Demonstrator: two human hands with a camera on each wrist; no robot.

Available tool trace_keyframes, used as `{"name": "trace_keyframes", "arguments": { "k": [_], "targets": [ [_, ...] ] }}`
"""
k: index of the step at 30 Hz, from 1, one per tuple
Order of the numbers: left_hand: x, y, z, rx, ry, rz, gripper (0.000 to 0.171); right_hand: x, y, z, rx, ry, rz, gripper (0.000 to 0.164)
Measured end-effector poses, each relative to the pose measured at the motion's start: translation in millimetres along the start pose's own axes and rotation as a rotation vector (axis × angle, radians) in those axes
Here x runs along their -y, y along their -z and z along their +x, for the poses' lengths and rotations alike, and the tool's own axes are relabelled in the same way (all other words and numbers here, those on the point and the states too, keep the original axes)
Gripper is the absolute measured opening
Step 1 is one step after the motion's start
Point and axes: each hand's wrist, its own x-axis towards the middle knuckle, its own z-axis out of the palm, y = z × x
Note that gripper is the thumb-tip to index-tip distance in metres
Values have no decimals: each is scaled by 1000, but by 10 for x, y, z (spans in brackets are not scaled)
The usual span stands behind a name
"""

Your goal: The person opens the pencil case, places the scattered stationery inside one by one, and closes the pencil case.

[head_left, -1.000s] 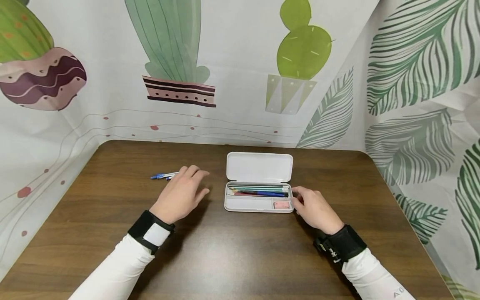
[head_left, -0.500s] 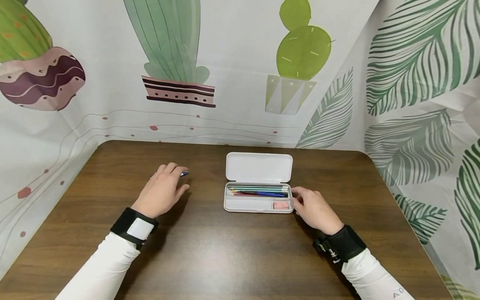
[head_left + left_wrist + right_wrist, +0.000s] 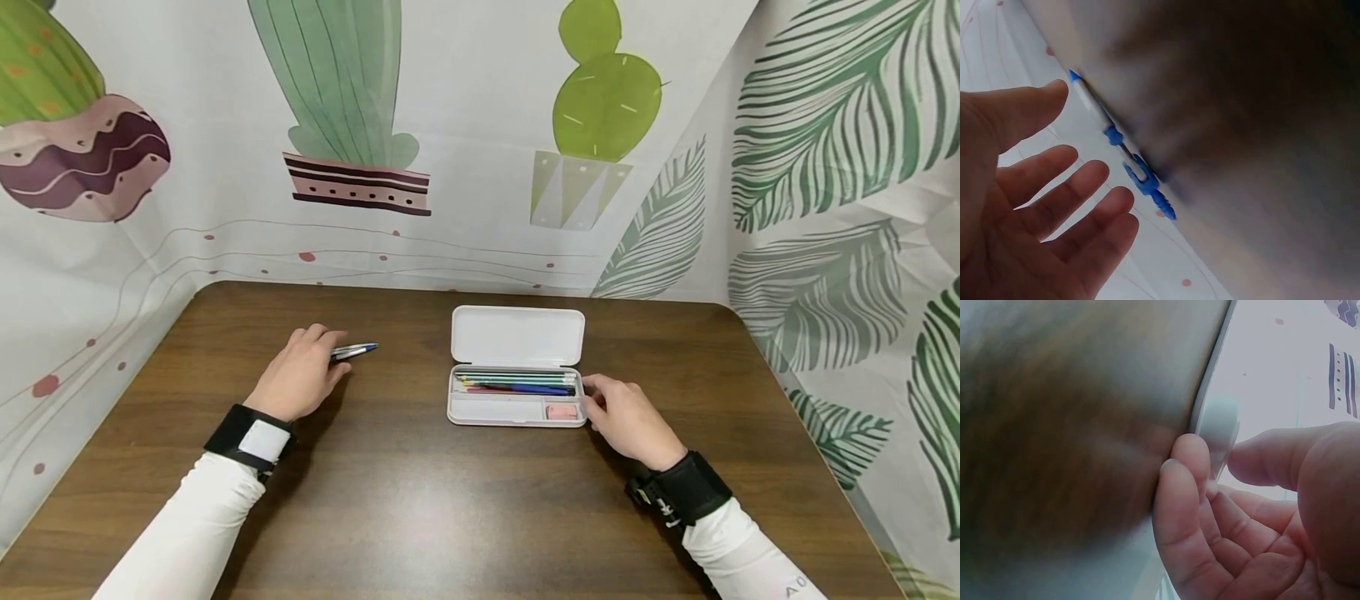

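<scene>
My left hand (image 3: 296,375) hovers over the left side of the table, fingers relaxed and apart. By its fingertips lies a white and blue ballpoint pen (image 3: 355,351), partly hidden by the hand in the head view. Seen from the left wrist, a gap shows between the fingers and the pen (image 3: 1112,134); whether a second pen lies behind it, I cannot tell. My right hand (image 3: 633,421) grips the right end of an open white pencil case (image 3: 495,408), thumb on one side and fingers on the other. Several pencils (image 3: 517,379) and a pink eraser (image 3: 562,412) lie inside the case.
The brown wooden table (image 3: 442,508) ends at the back against a printed cloth (image 3: 480,192) with cactus and leaf patterns. The case's lid (image 3: 517,335) stands raised at its rear side. A front compartment lies left of the eraser.
My left hand has moved left across the table, passing over the pen and uncovering its right end. The right hand stays at the case.
</scene>
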Motion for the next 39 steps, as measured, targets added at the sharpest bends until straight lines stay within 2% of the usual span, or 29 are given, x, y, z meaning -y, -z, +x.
{"name": "trace_keyframes", "arguments": {
  "k": [14, 27, 39],
  "targets": [
    [122, -34, 60, 85, 52, -24, 33, 1, -4, 3, -3, -5, 1, 34],
    [79, -8, 81, 122, 57, -19, 19, 6, 1, 4, -9, -2, -8, 34],
    [69, -3, 61, 114, 36, -19, 13, 8, -3, -3, -3, 2, 2, 34]
  ]
}}
